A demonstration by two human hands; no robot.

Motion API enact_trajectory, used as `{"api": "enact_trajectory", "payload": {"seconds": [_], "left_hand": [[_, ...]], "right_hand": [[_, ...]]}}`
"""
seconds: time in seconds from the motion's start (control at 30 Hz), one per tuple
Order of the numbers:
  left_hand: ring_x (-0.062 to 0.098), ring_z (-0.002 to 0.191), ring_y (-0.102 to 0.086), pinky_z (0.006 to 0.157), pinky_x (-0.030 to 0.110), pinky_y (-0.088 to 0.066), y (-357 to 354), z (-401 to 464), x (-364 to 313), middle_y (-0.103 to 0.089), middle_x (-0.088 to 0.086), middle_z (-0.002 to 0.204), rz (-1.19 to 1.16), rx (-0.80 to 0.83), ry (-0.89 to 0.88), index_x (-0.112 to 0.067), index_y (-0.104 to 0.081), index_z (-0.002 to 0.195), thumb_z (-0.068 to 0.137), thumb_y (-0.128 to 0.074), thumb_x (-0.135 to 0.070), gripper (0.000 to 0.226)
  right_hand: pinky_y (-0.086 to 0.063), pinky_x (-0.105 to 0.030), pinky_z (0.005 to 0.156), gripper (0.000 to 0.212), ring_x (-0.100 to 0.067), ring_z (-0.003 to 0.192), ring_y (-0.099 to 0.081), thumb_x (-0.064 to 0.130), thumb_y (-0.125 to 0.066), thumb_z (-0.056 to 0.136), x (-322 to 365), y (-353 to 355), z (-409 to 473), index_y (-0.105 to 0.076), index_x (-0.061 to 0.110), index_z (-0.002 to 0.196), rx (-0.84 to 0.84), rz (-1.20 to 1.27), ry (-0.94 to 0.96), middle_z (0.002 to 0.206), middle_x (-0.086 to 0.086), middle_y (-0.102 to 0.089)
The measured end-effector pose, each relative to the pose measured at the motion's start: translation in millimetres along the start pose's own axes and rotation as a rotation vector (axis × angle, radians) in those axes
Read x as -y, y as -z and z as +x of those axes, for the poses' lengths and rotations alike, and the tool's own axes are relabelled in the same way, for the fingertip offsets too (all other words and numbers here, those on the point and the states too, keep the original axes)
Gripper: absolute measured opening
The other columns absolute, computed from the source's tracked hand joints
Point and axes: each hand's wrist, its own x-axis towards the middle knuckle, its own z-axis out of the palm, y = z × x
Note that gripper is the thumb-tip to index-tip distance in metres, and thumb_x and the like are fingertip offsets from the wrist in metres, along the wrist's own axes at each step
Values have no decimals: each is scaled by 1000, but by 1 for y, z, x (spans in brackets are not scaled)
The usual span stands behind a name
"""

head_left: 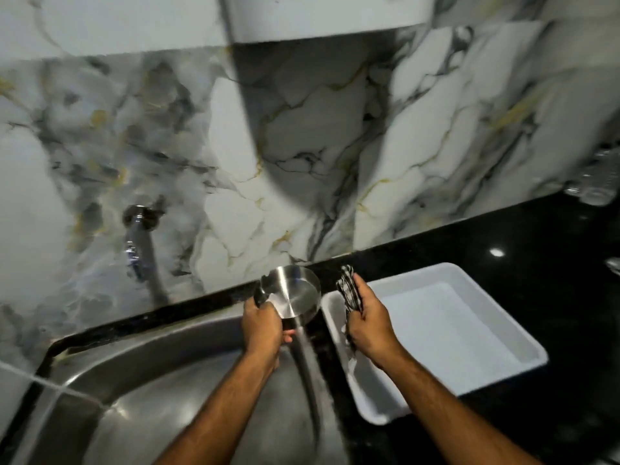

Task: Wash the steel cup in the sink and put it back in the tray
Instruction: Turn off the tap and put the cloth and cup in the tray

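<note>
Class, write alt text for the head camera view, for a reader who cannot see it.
A person's left hand tilts a steel cup at the sink's right edge, water pouring from it, while the right hand holds a dark soapy scrubber above a white tray on the black counter.

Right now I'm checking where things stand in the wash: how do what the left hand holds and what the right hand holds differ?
The left hand holds the steel cup, shiny, rigid and tilted over the sink. The right hand grips a dark scrubber, soft, streaked white, over the white tray. Water runs off the cup, not visibly off the scrubber. Each sits in a closed grip.
</note>
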Motion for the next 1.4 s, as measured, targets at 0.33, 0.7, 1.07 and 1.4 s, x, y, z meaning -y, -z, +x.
{"api": "enact_trajectory", "payload": {"seconds": [0.33, 0.7, 1.07, 1.4], "left_hand": [[27, 48, -61, 39, 28, -46, -170, -32, 62, -71, 21, 90, 25, 71, 91, -16, -57, 120, 96, -44, -22, 28], [24, 56, -57, 39, 25, -44, -181, -35, 66, -69, 29, 101, -3, 48, 134, -21, -55, 119, 97, -43, -22, 25], [19, 42, -54, 37, 22, -37, -72, -18, 15, -64, 12, 72, 34, 41, -34, -17, -55, 117, 93, -41, -11, 29], [31, 92, -67, 66, 43, -61, -79, 1, 45, -61, 10, 109, 284, 126, -96, -14, -50, 120, 96, -35, -51, 46]], "right_hand": [[-28, -36, 117, 70, -26, 140, -37, -2, -53, 83, -167, 186, 76, -33, 15, 148, 101, -599, -190, 155, -9, -37], [-8, -55, 118, 72, -37, 149, -1, 40, -37, 94, -208, 187, 102, -10, 11, 153, 410, -1080, -391, 163, -16, 1], [-41, -35, 109, 37, -18, 125, -53, 24, -41, 103, -27, 16, 59, -53, 11, 135, 202, 349, -161, 137, -7, -57], [-41, -41, 110, 38, -20, 125, -52, 12, -47, 100, -53, 18, 54, -52, 11, 138, 100, 342, -260, 137, -7, -56]]}}
